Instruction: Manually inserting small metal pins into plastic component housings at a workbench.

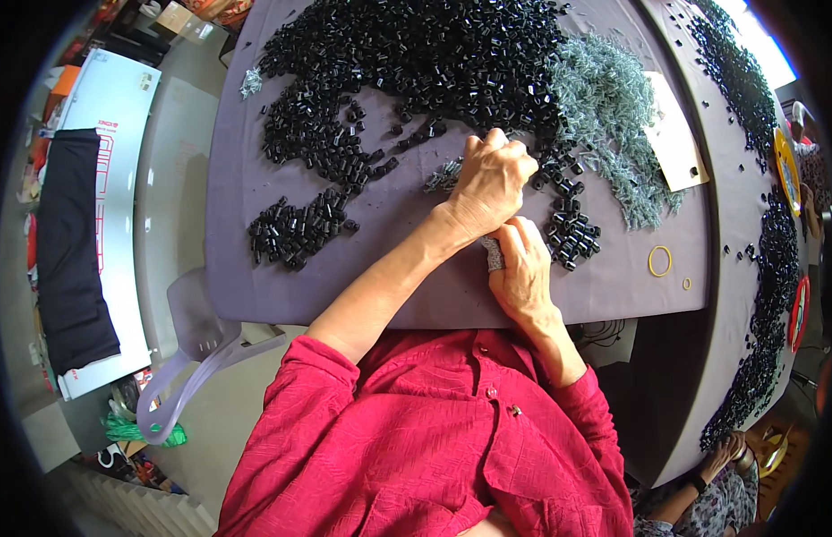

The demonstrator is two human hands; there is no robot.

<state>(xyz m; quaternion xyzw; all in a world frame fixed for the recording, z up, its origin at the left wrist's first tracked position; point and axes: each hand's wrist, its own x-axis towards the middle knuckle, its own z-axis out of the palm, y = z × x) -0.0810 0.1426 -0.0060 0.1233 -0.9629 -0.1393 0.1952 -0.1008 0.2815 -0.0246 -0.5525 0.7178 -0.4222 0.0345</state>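
My left hand [492, 179] is closed in a fist over the table, just beyond my right hand; whatever it grips is hidden. Right up against it, my right hand [523, 268] has its fingers bent together, and what they hold cannot be made out. A grey speckled wrap [494, 253] shows at the thumb side of my right hand. Beside my left hand lies a small heap of slim grey pieces [444, 175]. Small black plastic parts [572, 233] lie in a cluster to the right of both hands. Another cluster of black parts [299, 228] sits to the left.
A large pile of black parts [416, 54] covers the table's far side, with a heap of slim grey pieces [604, 98] and a card [674, 134] to its right. Rubber bands [659, 260] lie near the right edge. A lilac plastic scoop [201, 322] hangs at the left corner. Other people's hands [722, 455] appear at right.
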